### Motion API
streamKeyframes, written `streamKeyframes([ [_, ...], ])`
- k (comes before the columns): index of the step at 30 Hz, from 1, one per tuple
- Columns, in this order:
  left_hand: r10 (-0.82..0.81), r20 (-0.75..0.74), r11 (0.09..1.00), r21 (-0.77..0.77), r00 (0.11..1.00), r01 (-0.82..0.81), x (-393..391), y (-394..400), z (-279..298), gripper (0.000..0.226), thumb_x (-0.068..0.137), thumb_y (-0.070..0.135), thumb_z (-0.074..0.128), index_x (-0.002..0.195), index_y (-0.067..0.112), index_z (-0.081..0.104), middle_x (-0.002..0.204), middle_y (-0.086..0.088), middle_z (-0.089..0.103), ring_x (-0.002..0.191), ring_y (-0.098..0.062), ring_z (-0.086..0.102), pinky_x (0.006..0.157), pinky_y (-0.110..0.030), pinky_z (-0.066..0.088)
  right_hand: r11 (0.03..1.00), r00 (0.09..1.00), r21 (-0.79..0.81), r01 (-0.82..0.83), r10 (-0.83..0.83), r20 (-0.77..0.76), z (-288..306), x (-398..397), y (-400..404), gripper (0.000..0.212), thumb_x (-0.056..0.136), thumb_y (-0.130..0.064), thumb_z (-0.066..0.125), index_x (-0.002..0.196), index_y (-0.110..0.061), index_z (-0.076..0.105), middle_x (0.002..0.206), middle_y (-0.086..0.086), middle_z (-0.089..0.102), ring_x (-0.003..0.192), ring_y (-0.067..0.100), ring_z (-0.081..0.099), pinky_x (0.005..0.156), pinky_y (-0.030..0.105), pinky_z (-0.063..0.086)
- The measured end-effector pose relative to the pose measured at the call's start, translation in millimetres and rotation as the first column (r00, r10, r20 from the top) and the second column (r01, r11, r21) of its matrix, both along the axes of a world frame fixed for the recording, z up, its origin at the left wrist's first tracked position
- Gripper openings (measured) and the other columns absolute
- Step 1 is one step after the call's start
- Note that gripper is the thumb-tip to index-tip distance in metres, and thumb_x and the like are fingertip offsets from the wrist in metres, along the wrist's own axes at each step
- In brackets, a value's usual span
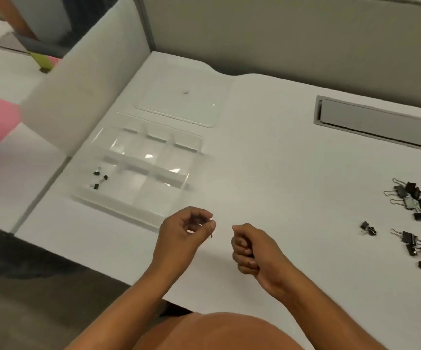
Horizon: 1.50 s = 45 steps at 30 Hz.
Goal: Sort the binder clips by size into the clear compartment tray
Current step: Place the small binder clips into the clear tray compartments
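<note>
The clear compartment tray (118, 200) lies at the desk's left, with three small black binder clips (99, 178) in its near-left compartment. My left hand (184, 229) hovers just off the tray's near-right corner, pinching a tiny binder clip (212, 236) whose wire pokes out below my fingertips. My right hand (248, 251) is curled into a fist beside it; something dark shows between its fingers, too hidden to name. At the right lie a pile of large clips (412, 200), one medium clip (368, 228) and a further group of clips (417, 251).
The tray's clear lid (179, 102) lies flat behind the tray. A white divider panel (78, 82) stands at the desk's left edge. A grey cable slot (378, 122) is set into the desk at the back right. My knee shows at the bottom.
</note>
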<state>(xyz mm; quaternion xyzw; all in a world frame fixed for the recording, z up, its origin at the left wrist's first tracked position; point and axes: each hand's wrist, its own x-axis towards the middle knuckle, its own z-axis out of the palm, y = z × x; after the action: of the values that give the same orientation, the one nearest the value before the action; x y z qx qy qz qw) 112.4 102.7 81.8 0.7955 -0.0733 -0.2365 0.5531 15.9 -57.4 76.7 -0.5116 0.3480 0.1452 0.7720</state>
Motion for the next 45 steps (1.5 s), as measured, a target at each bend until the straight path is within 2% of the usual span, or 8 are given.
streamKeyframes([
  [4, 0.123, 0.272, 0.979, 0.126, 0.954, -0.162, 69, 69, -4, 0.009, 0.091, 0.026, 0.080, 0.091, 0.033, 0.075, 0.088, 0.019, 0.074, 0.089, -0.008, 0.067, 0.072, -0.018, 0.051, 0.988, 0.995, -0.127, -0.093, 0.094, 0.009, 9, 43, 46, 0.005, 0.074, -0.014, 0.047, 0.075, -0.013, 0.053, 0.076, 0.005, 0.049, 0.063, 0.019, 0.037, 0.059, 0.030, 0.034],
  [8, 0.190, 0.392, 0.936, 0.204, 0.900, -0.287, 127, 115, -19, 0.015, 0.091, 0.027, 0.080, 0.088, 0.039, 0.071, 0.094, 0.016, 0.065, 0.098, -0.011, 0.061, 0.079, -0.023, 0.048, 0.869, 0.949, -0.390, -0.305, 0.313, -0.044, 14, 84, 82, 0.036, 0.090, 0.005, 0.048, 0.096, -0.023, 0.069, 0.093, -0.006, 0.069, 0.073, 0.012, 0.054, 0.068, 0.023, 0.046],
  [13, 0.058, 0.474, 0.941, 0.269, 0.878, -0.207, 156, 128, -40, 0.015, 0.089, 0.029, 0.082, 0.098, 0.038, 0.075, 0.108, 0.024, 0.066, 0.113, -0.009, 0.052, 0.097, -0.050, 0.052, 0.687, 0.886, -0.658, -0.308, 0.460, 0.065, 29, 133, 107, 0.042, 0.096, 0.004, 0.054, 0.108, -0.034, 0.068, 0.110, -0.014, 0.068, 0.096, 0.006, 0.069, 0.078, 0.030, 0.060],
  [18, 0.117, 0.491, 0.946, 0.209, 0.863, -0.246, 157, 142, -46, 0.016, 0.091, 0.018, 0.079, 0.104, 0.028, 0.076, 0.117, 0.016, 0.067, 0.115, -0.008, 0.051, 0.097, -0.043, 0.056, 0.427, 0.791, -0.903, 0.036, 0.540, 0.287, 24, 194, 131, 0.031, 0.099, 0.004, 0.062, 0.116, -0.020, 0.068, 0.114, -0.008, 0.068, 0.099, -0.004, 0.064, 0.093, 0.011, 0.052],
  [24, 0.127, 0.488, 0.956, 0.173, 0.864, -0.238, 140, 156, -51, 0.015, 0.092, 0.011, 0.076, 0.099, 0.024, 0.076, 0.110, 0.007, 0.071, 0.112, -0.013, 0.057, 0.091, -0.035, 0.054, 0.246, 0.703, -0.969, -0.036, 0.695, 0.151, -11, 226, 141, 0.031, 0.102, -0.006, 0.061, 0.128, -0.022, 0.067, 0.130, -0.006, 0.068, 0.115, 0.006, 0.063, 0.098, 0.002, 0.038],
  [30, 0.062, 0.580, 0.973, 0.145, 0.812, -0.178, 112, 142, -45, 0.011, 0.092, 0.014, 0.069, 0.094, 0.023, 0.074, 0.100, 0.009, 0.068, 0.101, -0.008, 0.055, 0.084, -0.022, 0.049, 0.391, 0.831, -0.906, 0.160, 0.442, 0.337, -7, 177, 112, 0.023, 0.099, -0.003, 0.063, 0.112, -0.021, 0.071, 0.111, -0.014, 0.070, 0.105, -0.007, 0.063, 0.093, 0.008, 0.044],
  [35, -0.080, 0.692, 0.997, 0.059, 0.718, 0.055, 75, 84, -25, 0.013, 0.089, 0.015, 0.061, 0.090, 0.017, 0.073, 0.094, 0.006, 0.066, 0.097, -0.010, 0.057, 0.083, -0.017, 0.047, 0.421, 0.925, -0.860, 0.290, 0.107, 0.364, -21, 93, 67, 0.032, 0.094, 0.008, 0.061, 0.101, -0.022, 0.071, 0.102, -0.014, 0.072, 0.101, 0.006, 0.069, 0.087, 0.012, 0.050],
  [45, -0.599, 0.576, 0.764, 0.205, 0.556, 0.611, -2, -83, -41, 0.017, 0.095, 0.014, 0.068, 0.108, 0.025, 0.070, 0.107, 0.014, 0.062, 0.095, 0.002, 0.055, 0.083, -0.012, 0.043, 0.244, 0.872, -0.863, 0.442, -0.342, 0.349, -53, -56, -39, 0.033, 0.094, 0.009, 0.058, 0.101, -0.021, 0.071, 0.102, -0.011, 0.072, 0.097, 0.010, 0.068, 0.080, 0.022, 0.052],
])
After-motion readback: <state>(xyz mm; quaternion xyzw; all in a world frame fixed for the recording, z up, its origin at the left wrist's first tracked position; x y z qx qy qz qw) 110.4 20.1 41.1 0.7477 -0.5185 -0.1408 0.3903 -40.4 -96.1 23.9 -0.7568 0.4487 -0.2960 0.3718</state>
